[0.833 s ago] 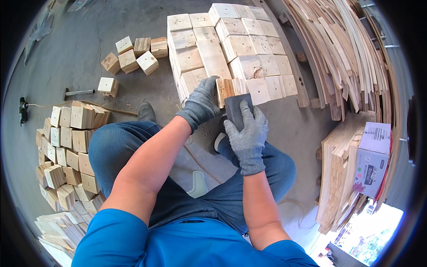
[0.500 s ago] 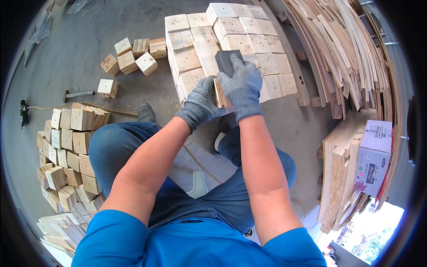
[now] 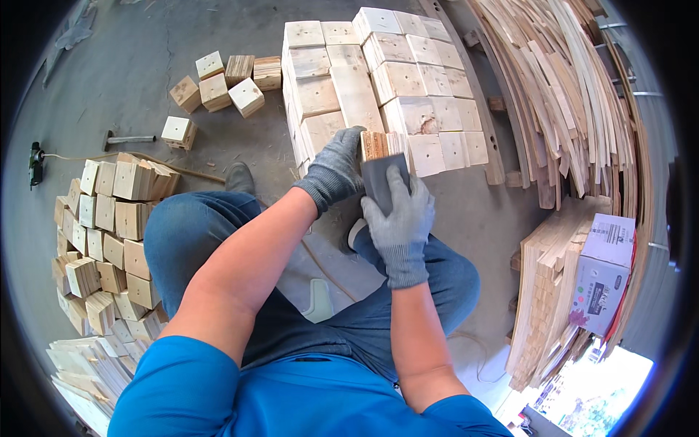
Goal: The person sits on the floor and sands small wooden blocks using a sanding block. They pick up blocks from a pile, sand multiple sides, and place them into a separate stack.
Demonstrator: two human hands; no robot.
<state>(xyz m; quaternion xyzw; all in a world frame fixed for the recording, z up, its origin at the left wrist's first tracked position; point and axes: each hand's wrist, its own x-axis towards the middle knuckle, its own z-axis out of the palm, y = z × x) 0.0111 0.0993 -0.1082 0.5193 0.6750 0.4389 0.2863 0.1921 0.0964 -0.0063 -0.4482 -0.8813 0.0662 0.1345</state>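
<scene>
In front of me, at the near side of the stacked wooden blocks (image 3: pixel 359 95), a wooden block (image 3: pixel 374 146) shows its layered brown side. My left hand (image 3: pixel 333 173), in a grey knit glove, closes round the left of this block. A flat, dark grey rectangular block, like a sanding block (image 3: pixel 376 180), is gripped by my gloved right hand (image 3: pixel 402 224), fingers laid over its top. It lies against or just over the near end of the wooden block. Contact between the two is hard to make out.
Several loose blocks (image 3: pixel 215 93) lie on the floor ahead left, near a hammer (image 3: pixel 131 139). A block pile (image 3: pixel 102 240) flanks my left knee. Right are long wood strips (image 3: pixel 539 95), stacked boards (image 3: pixel 546 269) and a carton (image 3: pixel 603 269). A hose (image 3: pixel 320 262) runs between my legs.
My right hand has drawn the dark block back toward me, from over the stack to the near end of the wooden block. My left hand keeps its hold; the view has shifted slightly.
</scene>
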